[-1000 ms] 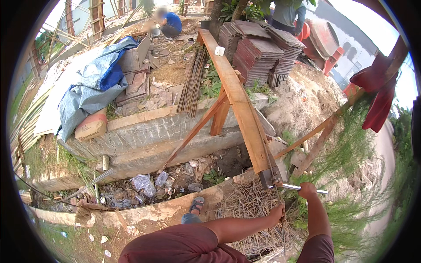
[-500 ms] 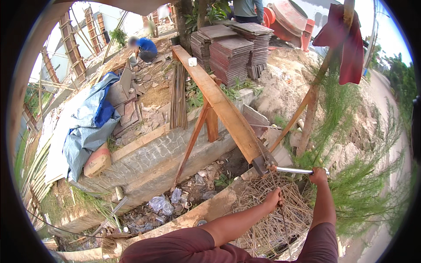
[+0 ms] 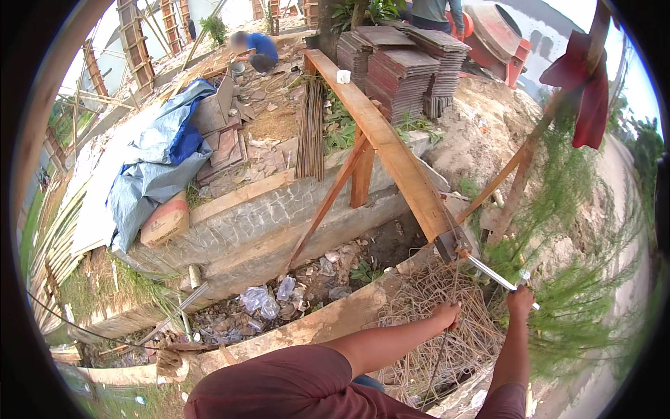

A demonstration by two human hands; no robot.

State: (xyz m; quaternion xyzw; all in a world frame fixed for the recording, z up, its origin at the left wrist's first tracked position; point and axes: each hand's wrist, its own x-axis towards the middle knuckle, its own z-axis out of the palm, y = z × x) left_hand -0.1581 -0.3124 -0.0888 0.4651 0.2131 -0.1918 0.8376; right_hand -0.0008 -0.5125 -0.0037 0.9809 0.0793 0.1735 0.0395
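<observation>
My left hand (image 3: 447, 314) is closed on a thin steel rod (image 3: 440, 353) that runs up toward a metal bending fixture (image 3: 447, 248) at the near end of a long wooden plank (image 3: 396, 165). My right hand (image 3: 520, 299) grips a silver pipe lever (image 3: 492, 272) near its lower right end; the pipe's other end meets the fixture. Beneath both forearms lies a tangled pile of bent steel pieces (image 3: 405, 300).
A littered ditch (image 3: 314, 279) runs beside a concrete wall (image 3: 244, 230). Beyond are long rods (image 3: 309, 126), a blue tarp (image 3: 150, 167), stacked tiles (image 3: 394, 84), a cement mixer (image 3: 492, 35), a crouching person (image 3: 258, 52) and a standing person (image 3: 436, 14). Greenery (image 3: 572, 293) borders the right.
The silver pipe lever has swung from nearly level to sloping down toward me at the right, my right hand moving with it. My left hand still holds the rod. The camera view has shifted.
</observation>
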